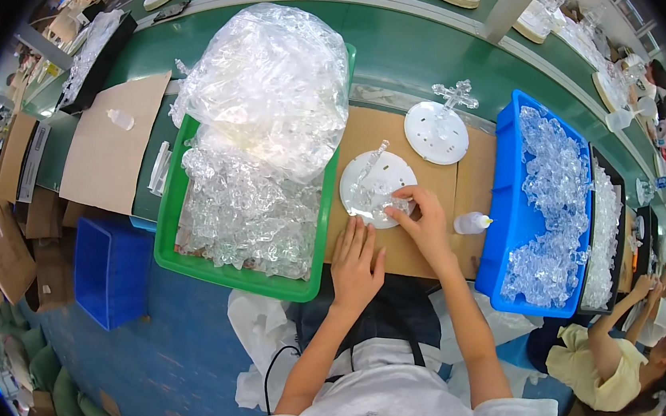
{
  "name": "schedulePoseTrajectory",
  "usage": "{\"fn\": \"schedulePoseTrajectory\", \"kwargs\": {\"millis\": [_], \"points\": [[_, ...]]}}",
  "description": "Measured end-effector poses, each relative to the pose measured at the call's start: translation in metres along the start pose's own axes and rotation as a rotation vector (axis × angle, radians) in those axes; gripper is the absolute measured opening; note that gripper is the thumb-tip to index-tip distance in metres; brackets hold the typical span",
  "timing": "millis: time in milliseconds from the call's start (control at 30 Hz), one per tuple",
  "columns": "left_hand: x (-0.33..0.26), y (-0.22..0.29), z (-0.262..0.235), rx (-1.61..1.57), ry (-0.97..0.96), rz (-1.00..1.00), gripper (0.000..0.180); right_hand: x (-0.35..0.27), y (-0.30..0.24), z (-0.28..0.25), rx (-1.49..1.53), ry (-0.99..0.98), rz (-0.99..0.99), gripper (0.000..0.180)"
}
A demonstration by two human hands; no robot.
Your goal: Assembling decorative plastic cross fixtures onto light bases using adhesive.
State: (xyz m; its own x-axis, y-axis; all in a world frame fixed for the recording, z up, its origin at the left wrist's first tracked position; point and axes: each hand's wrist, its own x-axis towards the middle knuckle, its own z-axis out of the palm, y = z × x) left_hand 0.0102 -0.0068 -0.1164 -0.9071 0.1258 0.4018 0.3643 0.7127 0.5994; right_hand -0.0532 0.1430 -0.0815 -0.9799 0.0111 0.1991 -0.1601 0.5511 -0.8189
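A round white disc (360,180) lies on the cardboard in front of me, with a long clear plastic piece standing on it. Fingers stretched out, my left hand (355,266) rests at the disc's near edge. My right hand (425,223) is closed in a pinch on a small clear plastic piece (400,206) at the disc's right side; the fingers partly cover it. Farther back and to the right lies a second white disc (429,147) with small slots, and a clear cross-shaped piece (456,95) rises from it.
A green tray (240,277) of clear parts, topped by a large plastic bag (269,81), stands at left. At right are a blue bin (499,260) of clear parts and a small white bottle (472,223). A co-worker (599,354) sits at far right.
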Motion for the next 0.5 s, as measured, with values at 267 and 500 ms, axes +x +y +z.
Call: {"fn": "schedulePoseTrajectory", "kwargs": {"millis": [267, 500], "points": [[0.014, 0.025, 0.02, -0.107, 0.082, 0.069, 0.031, -0.087, -0.025, -0.024, 0.153, 0.572, 0.106, 0.015], [0.039, 0.031, 0.019, -0.111, 0.034, -0.003, 0.037, -0.114, -0.005, -0.031, -0.02, 0.624, 0.304, 0.039]]}}
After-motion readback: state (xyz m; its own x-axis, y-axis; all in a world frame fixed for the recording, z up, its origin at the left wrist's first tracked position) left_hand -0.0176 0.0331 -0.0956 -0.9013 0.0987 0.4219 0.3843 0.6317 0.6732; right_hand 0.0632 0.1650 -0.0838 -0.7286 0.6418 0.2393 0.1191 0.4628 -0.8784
